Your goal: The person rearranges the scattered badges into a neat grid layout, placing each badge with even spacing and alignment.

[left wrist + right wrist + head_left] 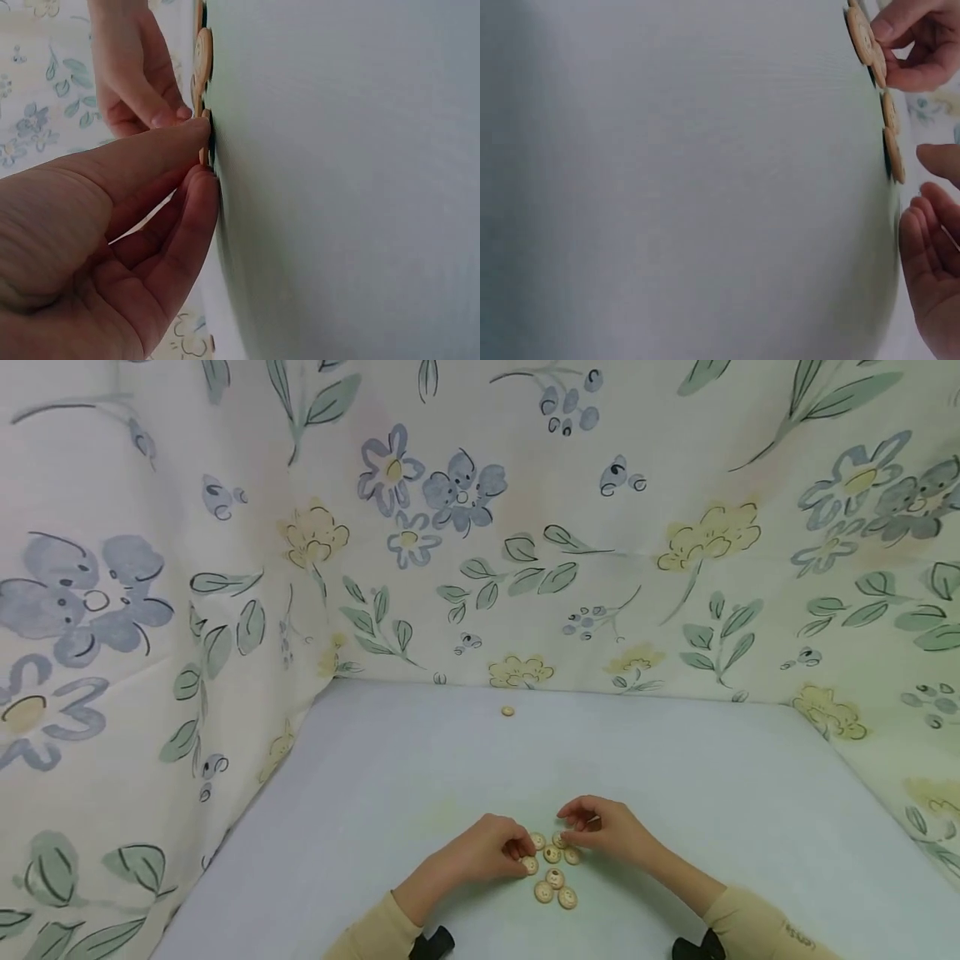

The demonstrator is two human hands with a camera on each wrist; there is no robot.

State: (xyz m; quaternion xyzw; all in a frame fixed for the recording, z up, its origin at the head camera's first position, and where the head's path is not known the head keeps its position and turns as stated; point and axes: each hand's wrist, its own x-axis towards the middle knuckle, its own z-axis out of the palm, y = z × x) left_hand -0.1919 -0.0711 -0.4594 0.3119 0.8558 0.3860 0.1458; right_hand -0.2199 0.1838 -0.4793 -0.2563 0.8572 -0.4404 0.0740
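Several round wooden buttons [552,854] lie close together on the white table, in the head view between the two hands. My left hand [491,850] pinches one wooden button [530,866] at the left of the group between thumb and fingertips; in the left wrist view this button [204,156] is seen nearly edge-on, at the tabletop. Over the upper right of the group, my right hand [611,832] has its thumb close to another button [558,840]. The right wrist view shows its thumb and fingers apart, with nothing between them, beside a button [894,155].
A single button [507,711] lies far off near the table's back edge. Flower-printed cloth [480,610] hangs behind the white table [420,760] and along its sides. Two buttons nearest me [567,897] sit at the group's front.
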